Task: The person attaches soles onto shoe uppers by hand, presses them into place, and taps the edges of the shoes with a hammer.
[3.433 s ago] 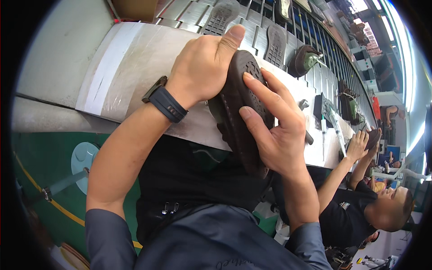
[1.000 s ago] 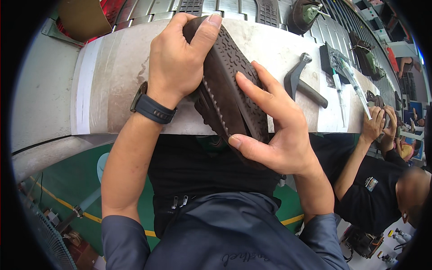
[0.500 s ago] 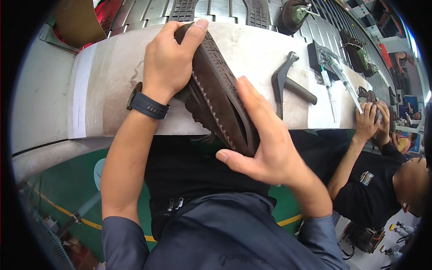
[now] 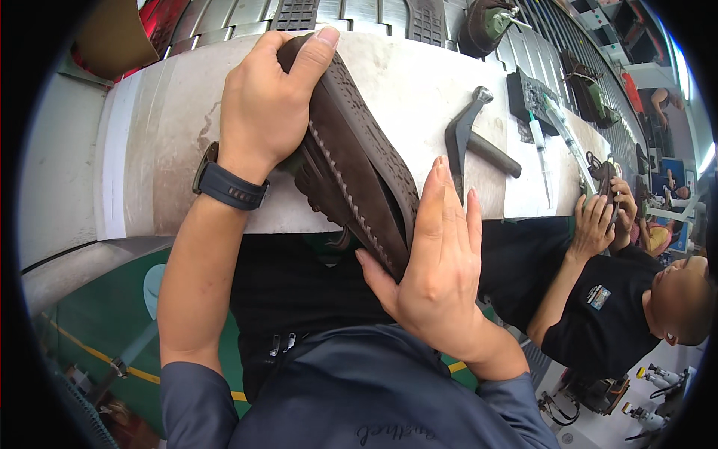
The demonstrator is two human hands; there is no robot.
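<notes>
A dark brown shoe [image 4: 351,168] with pale stitching lies tilted on its side, its patterned sole turned up and to the right. A gap shows between upper and sole along the near part. My left hand [image 4: 265,101] is closed round the shoe's far end, thumb over the sole edge. At the near end, my right hand [image 4: 437,273] rests against the shoe with fingers stretched out and the thumb spread to the left. The shoe's laced side faces left and is partly hidden. Its near end projects past the bench edge.
On the pale bench [image 4: 389,90] lie a hammer [image 4: 465,135], a syringe [image 4: 537,138] and a dark block [image 4: 521,97]. Beyond runs a metal conveyor [image 4: 363,11] with soles [image 4: 298,15] and another shoe [image 4: 485,30]. At right, a co-worker's hands [image 4: 602,217] hold a shoe.
My right hand has slid down the sole toward the near end, its fingers now pointing away from me. My left hand keeps its grip. The whole view has shifted slightly.
</notes>
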